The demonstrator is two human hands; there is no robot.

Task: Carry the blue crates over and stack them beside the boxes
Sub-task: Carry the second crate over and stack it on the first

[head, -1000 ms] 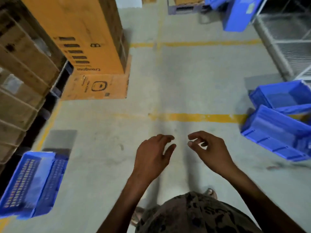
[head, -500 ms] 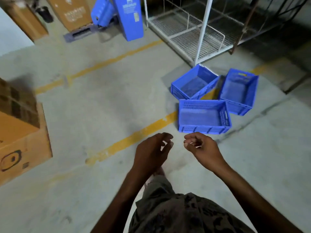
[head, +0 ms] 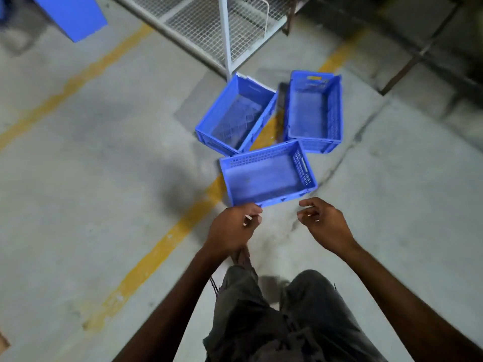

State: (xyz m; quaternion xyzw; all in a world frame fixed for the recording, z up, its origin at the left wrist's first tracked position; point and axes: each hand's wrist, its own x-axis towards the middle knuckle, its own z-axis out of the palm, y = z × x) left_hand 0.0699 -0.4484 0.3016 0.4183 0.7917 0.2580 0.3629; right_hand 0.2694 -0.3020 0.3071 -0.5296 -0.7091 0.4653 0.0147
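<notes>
Three empty blue plastic crates lie on the concrete floor ahead of me. The nearest crate (head: 266, 176) sits across a yellow floor line. Behind it a second crate (head: 236, 116) leans tilted at the left, and a third crate (head: 315, 111) stands at the right. My left hand (head: 232, 231) hovers with curled fingers just at the near rim of the nearest crate, holding nothing. My right hand (head: 324, 223) is open, fingers loosely bent, a little short of that crate's near right corner.
A white wire-mesh rack (head: 224, 27) stands right behind the crates. Dark metal frame legs (head: 402, 66) run at the far right. A blue object (head: 73, 14) shows at the top left. Yellow lines (head: 154, 254) cross the floor. My legs fill the bottom centre.
I have turned away from the cardboard boxes and walked up to the three crates, which now lie much closer. Both hands have spread apart and reached toward the nearest crate.
</notes>
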